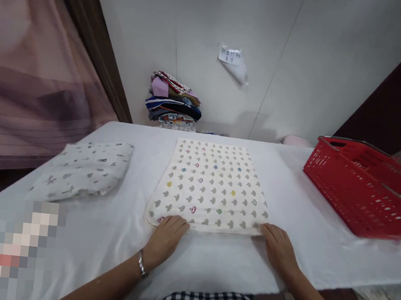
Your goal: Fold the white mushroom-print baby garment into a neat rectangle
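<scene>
1. The left hand [166, 239] rests on the near edge of the mushroom cloth [218, 182], close to its left corner. Its fingers are bent and close together. The thumb is hidden, so I cannot tell if it pinches the cloth or just presses on it.
2. The right hand [279, 248] has its fingertips at the near right corner of the same cloth. Its fingers are a bit curled. I cannot tell how tight it is.
3. The mushroom cloth is between the two hands and goes away from them, flat on the white tabletop [217, 261]. It is creamy white and looks soft. Rows of little gray mushrooms go all over it. A few mushrooms are red, blue, yellow or green. The near left corner is round, and layers show along the near edge, so it looks folded. There are small wrinkles near the front.
4. A shiny bracelet [142, 264] is on the left wrist.
5. To the left, apart from the mushroom cloth, lies a white cloth with dark plant shapes [86, 174]. It is folded and a bit lumpy.
6. To the right sits a red basket [342, 196] with holes in its sides.
7. At the back, a pile of folded clothes [175, 103] is by the wall [215, 8].
</scene>
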{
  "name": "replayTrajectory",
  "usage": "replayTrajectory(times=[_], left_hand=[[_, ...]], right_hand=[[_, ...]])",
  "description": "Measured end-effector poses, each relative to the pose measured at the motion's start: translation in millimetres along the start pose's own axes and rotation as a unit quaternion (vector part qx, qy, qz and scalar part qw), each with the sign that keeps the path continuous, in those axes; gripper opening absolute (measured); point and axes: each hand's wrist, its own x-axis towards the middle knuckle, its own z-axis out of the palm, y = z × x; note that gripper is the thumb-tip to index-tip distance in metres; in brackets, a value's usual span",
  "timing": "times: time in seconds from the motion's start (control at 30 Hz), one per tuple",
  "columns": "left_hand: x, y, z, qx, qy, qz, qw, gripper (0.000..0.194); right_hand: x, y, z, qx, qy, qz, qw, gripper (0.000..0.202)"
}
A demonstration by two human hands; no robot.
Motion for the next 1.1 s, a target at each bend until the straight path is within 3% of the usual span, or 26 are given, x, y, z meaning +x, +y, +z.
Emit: replayTrajectory(times=[0.17, 0.27, 0.33, 0.43, 0.47, 0.53, 0.6, 0.63, 0.7, 0.77, 0.87, 1.0, 1.1], left_hand=[[-4, -8, -3.1, 0.012, 0.05, -0.001, 0.999, 0.025], [5, -22, -3.7, 0.028, 0.055, 0.01, 0.998, 0.025], [27, -38, -12.4, 0.047, 0.046, 0.019, 0.998, 0.025], [86, -67, -45.4, 0.075, 0.036, 0.005, 0.996, 0.025], [108, -74, -60.0, 0.084, 0.053, -0.011, 0.995, 0.024], [141, -84, -87.8, 0.1, 0.136, -0.035, 0.985, 0.025], [154, -84, -104.9, 0.108, 0.198, -0.05, 0.973, 0.026], [152, -82, -107.2, 0.109, 0.199, -0.044, 0.973, 0.025], [134, -74, -98.9, 0.105, 0.146, -0.013, 0.984, 0.025], [107, -65, -79.1, 0.089, 0.071, 0.019, 0.993, 0.024], [64, -49, -46.3, 0.055, 0.006, 0.035, 0.998, 0.021], [25, -30, -19.1, 0.03, -0.035, 0.056, 0.997, 0.022], [13, -25, -15.5, 0.016, -0.045, 0.079, 0.996, 0.023]], right_hand=[[-2, 8, 4, 0.008, 0.047, -0.015, 0.999, 0.034], [13, 22, 7, 0.014, 0.033, -0.038, 0.999, 0.03], [43, 40, 1, 0.006, 0.002, -0.055, 0.998, 0.029], [115, 75, -26, -0.018, -0.043, -0.067, 0.997, 0.029], [140, 86, -38, -0.034, -0.03, -0.061, 0.997, 0.029], [181, 101, -61, -0.088, 0.067, 0.019, 0.994, 0.029], [197, 106, -75, -0.099, 0.113, 0.047, 0.988, 0.029], [195, 105, -77, -0.094, 0.1, 0.03, 0.99, 0.029], [174, 98, -72, -0.075, 0.037, -0.031, 0.996, 0.032], [141, 88, -61, -0.062, -0.005, -0.055, 0.997, 0.033], [92, 73, -45, -0.036, -0.026, -0.044, 0.998, 0.032], [50, 54, -36, 0.012, -0.085, -0.036, 0.996, 0.033], [36, 47, -38, 0.042, -0.112, -0.035, 0.992, 0.035]])
